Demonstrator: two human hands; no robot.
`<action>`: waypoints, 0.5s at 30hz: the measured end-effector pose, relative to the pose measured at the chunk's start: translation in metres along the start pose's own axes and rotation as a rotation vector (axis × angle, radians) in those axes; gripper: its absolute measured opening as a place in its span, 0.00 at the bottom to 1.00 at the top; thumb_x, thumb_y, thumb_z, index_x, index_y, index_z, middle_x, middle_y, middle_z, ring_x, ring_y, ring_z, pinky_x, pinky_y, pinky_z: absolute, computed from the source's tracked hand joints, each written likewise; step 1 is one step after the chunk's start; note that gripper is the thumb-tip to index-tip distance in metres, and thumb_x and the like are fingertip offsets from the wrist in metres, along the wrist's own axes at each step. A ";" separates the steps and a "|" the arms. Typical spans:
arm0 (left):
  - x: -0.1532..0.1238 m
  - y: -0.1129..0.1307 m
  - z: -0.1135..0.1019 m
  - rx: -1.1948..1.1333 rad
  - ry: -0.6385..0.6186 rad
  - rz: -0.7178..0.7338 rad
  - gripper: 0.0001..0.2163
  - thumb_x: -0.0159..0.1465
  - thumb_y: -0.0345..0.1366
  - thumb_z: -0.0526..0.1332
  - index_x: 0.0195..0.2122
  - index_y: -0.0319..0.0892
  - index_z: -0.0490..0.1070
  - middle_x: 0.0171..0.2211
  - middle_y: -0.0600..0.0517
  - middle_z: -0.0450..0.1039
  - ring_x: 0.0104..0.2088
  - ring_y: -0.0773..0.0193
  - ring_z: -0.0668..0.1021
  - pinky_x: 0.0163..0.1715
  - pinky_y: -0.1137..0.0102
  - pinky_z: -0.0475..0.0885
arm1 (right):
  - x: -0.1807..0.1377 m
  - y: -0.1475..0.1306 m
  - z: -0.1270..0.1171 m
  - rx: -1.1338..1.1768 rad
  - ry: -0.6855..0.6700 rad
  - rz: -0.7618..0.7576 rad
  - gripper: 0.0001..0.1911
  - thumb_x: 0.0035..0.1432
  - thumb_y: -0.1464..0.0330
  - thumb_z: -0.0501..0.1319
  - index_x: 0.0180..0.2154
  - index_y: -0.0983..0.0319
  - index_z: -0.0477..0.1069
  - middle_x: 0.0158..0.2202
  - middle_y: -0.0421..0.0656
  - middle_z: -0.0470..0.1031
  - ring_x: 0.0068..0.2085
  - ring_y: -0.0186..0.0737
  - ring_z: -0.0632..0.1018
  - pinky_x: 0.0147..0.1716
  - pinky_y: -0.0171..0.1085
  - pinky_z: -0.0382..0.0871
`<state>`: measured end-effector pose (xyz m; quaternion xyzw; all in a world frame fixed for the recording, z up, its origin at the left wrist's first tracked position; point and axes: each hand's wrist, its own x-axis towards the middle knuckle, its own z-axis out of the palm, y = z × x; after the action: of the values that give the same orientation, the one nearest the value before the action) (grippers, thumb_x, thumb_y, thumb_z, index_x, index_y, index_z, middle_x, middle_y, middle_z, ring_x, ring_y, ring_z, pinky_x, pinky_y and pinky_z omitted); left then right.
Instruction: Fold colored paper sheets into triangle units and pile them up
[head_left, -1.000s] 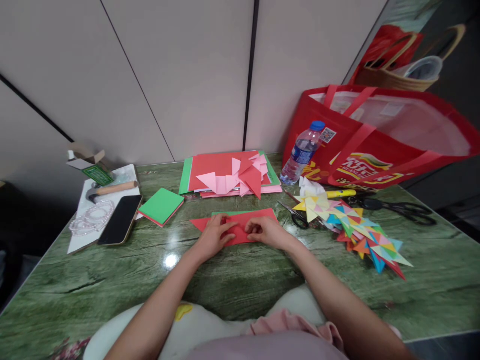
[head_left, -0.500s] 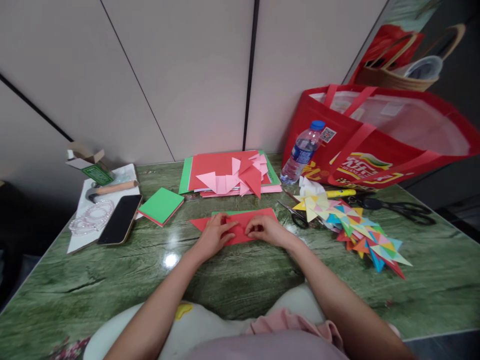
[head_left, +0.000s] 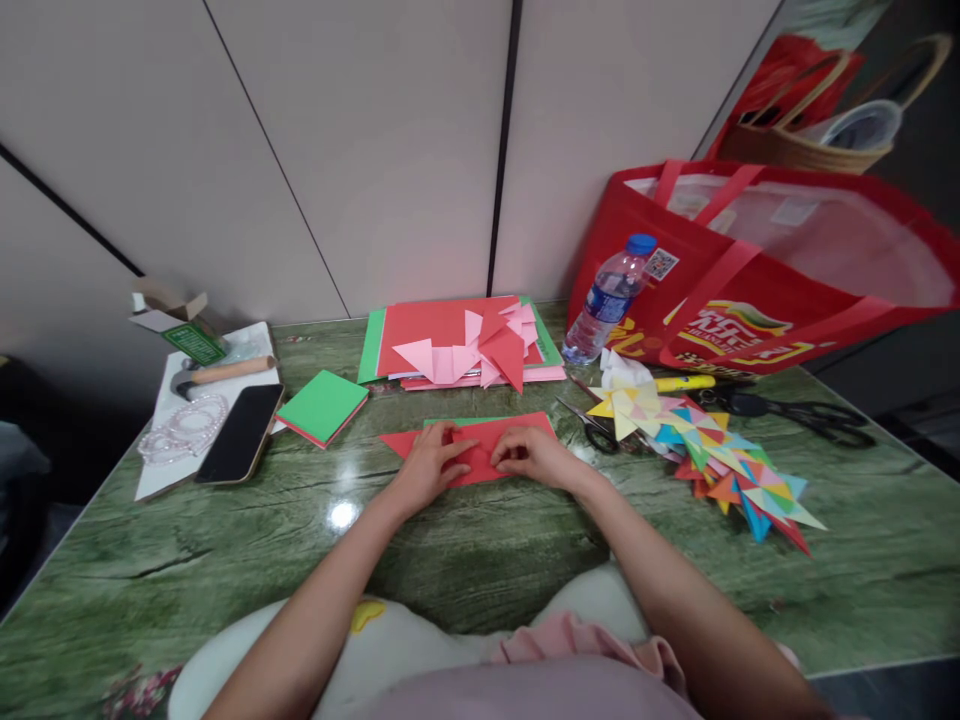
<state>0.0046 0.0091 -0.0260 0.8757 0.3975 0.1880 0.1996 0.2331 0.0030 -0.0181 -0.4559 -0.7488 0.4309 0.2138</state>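
Under both hands (head_left: 480, 458) lies the red paper (head_left: 491, 440).

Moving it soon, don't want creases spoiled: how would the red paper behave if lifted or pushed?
The red paper looks thin and flat, so probably light and floppy when lifted. The table shines, so it would likely slide easily. The left hand and right hand press it; released, folds may spring up.

The red paper (head_left: 525, 428) lies flat at 12 o'clock, folded into a long low strip. One pointed corner aims toward 9 o'clock, and a green edge shows along its far side.
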 end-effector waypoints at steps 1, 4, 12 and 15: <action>0.000 0.000 0.000 0.000 0.000 0.000 0.19 0.59 0.36 0.62 0.52 0.54 0.68 0.49 0.49 0.60 0.47 0.58 0.66 0.49 0.58 0.66 | 0.000 0.000 0.000 -0.008 -0.001 -0.009 0.06 0.49 0.70 0.63 0.31 0.64 0.77 0.30 0.43 0.75 0.27 0.33 0.70 0.27 0.31 0.61; 0.000 0.000 0.001 0.000 -0.003 -0.001 0.19 0.58 0.35 0.62 0.51 0.52 0.69 0.49 0.48 0.60 0.47 0.58 0.66 0.49 0.58 0.66 | 0.001 0.002 0.000 -0.018 -0.008 -0.025 0.06 0.50 0.69 0.63 0.31 0.64 0.77 0.30 0.43 0.76 0.28 0.34 0.71 0.28 0.32 0.62; 0.000 0.000 0.000 -0.002 -0.011 0.004 0.19 0.59 0.36 0.62 0.52 0.53 0.68 0.49 0.48 0.59 0.47 0.58 0.66 0.49 0.58 0.65 | 0.001 0.004 0.002 -0.035 0.001 -0.018 0.06 0.49 0.69 0.64 0.31 0.63 0.78 0.30 0.43 0.75 0.28 0.33 0.70 0.28 0.31 0.61; 0.000 -0.001 0.000 0.000 -0.015 0.005 0.18 0.59 0.36 0.62 0.51 0.53 0.69 0.49 0.48 0.59 0.47 0.58 0.66 0.49 0.58 0.65 | 0.001 0.005 0.002 -0.027 -0.001 -0.018 0.06 0.49 0.69 0.64 0.31 0.62 0.78 0.30 0.43 0.75 0.28 0.34 0.71 0.28 0.32 0.62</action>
<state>0.0040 0.0099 -0.0261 0.8781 0.3938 0.1821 0.2019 0.2340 0.0043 -0.0236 -0.4519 -0.7587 0.4191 0.2111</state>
